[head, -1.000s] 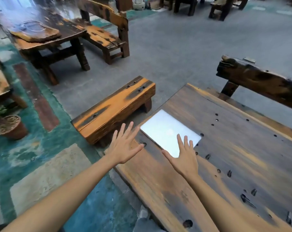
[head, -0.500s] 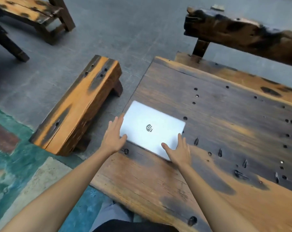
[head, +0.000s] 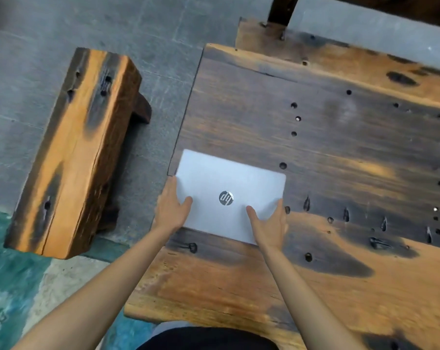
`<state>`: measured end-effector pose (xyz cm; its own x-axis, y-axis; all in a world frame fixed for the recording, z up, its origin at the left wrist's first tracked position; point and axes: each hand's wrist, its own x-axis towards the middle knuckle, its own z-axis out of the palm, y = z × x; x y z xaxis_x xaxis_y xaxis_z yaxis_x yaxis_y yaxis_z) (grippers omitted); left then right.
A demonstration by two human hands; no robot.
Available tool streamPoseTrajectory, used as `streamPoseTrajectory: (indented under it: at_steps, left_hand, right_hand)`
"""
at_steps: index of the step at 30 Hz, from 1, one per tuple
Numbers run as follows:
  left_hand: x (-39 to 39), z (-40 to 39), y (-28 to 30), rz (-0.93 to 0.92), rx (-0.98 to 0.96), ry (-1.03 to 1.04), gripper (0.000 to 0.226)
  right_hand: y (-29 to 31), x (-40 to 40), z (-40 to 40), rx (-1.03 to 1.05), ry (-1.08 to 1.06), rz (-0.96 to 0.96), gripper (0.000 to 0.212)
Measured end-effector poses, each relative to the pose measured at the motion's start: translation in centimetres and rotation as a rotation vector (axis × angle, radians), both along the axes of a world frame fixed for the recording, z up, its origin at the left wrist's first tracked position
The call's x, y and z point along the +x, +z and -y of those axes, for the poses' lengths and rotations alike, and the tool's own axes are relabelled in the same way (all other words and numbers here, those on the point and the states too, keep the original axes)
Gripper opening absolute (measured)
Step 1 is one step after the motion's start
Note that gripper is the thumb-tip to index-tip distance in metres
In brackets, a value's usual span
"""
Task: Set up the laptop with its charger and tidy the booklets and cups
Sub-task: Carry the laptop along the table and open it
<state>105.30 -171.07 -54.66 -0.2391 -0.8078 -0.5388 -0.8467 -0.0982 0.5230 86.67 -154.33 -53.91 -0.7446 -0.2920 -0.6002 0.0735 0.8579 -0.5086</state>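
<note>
While both of your hands are on the flat silver closed laptop with the round logo on its lid (head: 230, 195), treat the step as a careful reposition or opening, which is how it looks from here. Your left hand (head: 171, 208) grasps the left short edge, thumb lying over the lid and fingers running along the side, just where the laptop's corner sits at the table's left edge. Keep that side supported so it does not slip off toward the floor. Your right hand (head: 270, 223) grips the near right corner, thumb on the lid, fingers wrapped round the edge. Lift evenly, or slide it rightward onto the dark, worn wooden table with orange patches and bored holes (head: 340, 152).

Left of the table stands a thick orange-and-black wooden bench (head: 72, 152) on grey paving (head: 163, 29), apart from the table. No charger, booklets or cups show here.
</note>
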Motion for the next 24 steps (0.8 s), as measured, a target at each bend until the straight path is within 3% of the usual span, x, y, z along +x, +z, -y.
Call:
streamPoseTrajectory:
  at_steps: [4, 10, 12, 17, 24]
  left_hand:
    - [-0.3, 0.5, -0.3, 0.017, 0.029, 0.098, 0.077]
    - [0.5, 3.1, 0.0, -0.218, 0.212, 0.184, 0.057]
    - [0.7, 3.4, -0.1, -0.277, 0.253, 0.216, 0.055]
    - [1.6, 3.5, -0.2, -0.382, 0.348, 0.361, 0.065]
    - [4.1, 2.5, 1.3, -0.451, 0.494, 0.375, 0.072]
  right_hand:
    - [-0.6, -0.5, 0.5, 0.04, -0.09, 0.025, 0.113]
    - [-0.6, -2.1, 1.2, 0.019, -0.21, 0.125, 0.119]
    - [-0.6, -2.6, 1.0, -0.003, -0.243, 0.134, 0.11]
    - [-0.5, -3.9, -0.2, -0.077, -0.23, 0.238, 0.061]
    - [1.1, -3.7, -3.1, -0.16, -0.173, 0.319, 0.068]
